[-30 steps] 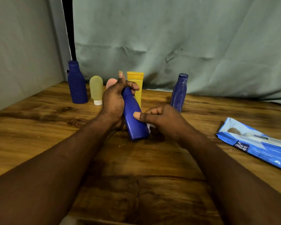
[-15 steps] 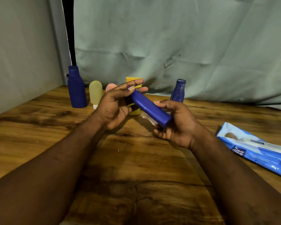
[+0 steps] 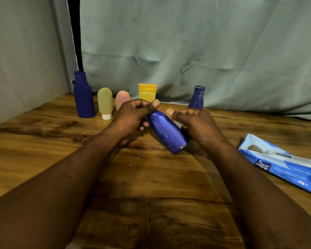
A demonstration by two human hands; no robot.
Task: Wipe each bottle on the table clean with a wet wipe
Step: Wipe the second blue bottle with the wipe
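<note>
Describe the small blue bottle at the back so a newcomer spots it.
Follow the wooden table to its far edge, under the grey-green curtain. Right of the yellow tube stands a small blue bottle, behind the right hand. Unlike the tall blue bottle far left, it is slimmer and white-streaked.

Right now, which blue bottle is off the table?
The tilted blue bottle gripped by the left hand; the tall bottle and small bottle stand on the table.

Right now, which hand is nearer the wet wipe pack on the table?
Right. The right hand is on the pack-facing side of the blue bottle, with bare table between it and the wet wipe pack. The left hand grips the bottle's far end, farther away.
</note>
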